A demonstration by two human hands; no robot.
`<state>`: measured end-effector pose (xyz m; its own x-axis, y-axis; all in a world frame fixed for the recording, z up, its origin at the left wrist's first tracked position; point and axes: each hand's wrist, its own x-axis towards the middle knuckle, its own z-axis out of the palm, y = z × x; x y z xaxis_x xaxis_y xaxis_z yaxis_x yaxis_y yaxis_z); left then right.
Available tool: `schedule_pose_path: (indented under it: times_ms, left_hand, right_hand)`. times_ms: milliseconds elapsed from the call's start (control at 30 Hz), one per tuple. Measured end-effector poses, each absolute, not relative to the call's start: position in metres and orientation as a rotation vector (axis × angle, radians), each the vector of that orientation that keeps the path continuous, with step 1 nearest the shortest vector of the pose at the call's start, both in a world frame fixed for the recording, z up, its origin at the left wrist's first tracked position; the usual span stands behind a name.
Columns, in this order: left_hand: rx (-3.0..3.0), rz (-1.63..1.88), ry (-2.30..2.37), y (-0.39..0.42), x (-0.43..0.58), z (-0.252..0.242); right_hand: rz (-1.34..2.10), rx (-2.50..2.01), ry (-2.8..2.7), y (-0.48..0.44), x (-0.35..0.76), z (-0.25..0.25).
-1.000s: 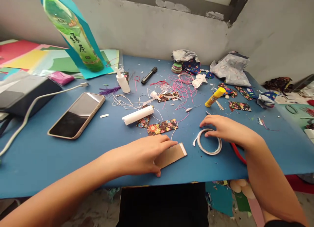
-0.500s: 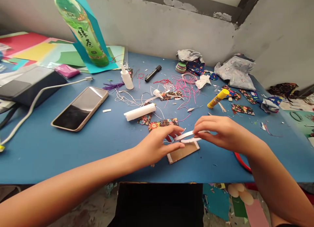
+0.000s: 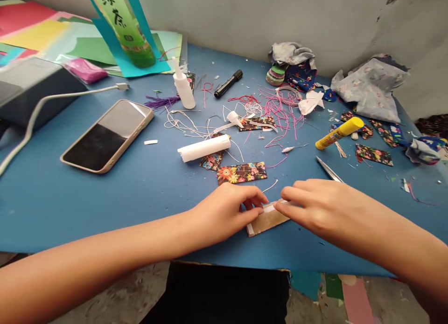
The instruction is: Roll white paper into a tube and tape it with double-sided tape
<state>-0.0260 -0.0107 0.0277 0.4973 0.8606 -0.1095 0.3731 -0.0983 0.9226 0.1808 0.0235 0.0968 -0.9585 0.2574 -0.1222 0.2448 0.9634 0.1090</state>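
A small brown cardboard piece [image 3: 269, 223] lies near the table's front edge, with white strips along its left end and far edge. My left hand [image 3: 235, 205] is at its left part, thumb and index finger closed about the end of the white strip [image 3: 269, 209] on the far edge. Over the right part, my right hand [image 3: 311, 203] has its fingertips pressed together on the same strip and hides the board's right end. A floral fabric piece [image 3: 242, 173] lies just beyond my left hand. Tweezers [image 3: 329, 169] stick out past my right hand.
Beyond the hands lie a white roll [image 3: 204, 148], a white squeeze bottle [image 3: 184, 90], a black marker [image 3: 228, 84], pink cords [image 3: 280, 105] and a yellow glue stick [image 3: 339, 133]. A phone [image 3: 108, 135] is at left, before a tall green tea bottle [image 3: 131, 30].
Both hands have lowered the white strip from above the cardboard onto its far edge. My right hand has moved down onto the board. The view has shifted, and the tweezers show more.
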Motion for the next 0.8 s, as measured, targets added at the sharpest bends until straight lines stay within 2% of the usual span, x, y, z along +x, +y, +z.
schedule_pose_path:
  times_ms: [300,800]
  left_hand:
    - [1.501,0.49,1.112,-0.007,-0.03,0.033]
    - [1.484,0.362,1.104,-0.005,-0.038,0.034]
  right_hand:
    - [0.45,0.265,2.952,0.01,0.16,0.083]
    - [0.343,0.19,3.022,0.008,0.157,0.077]
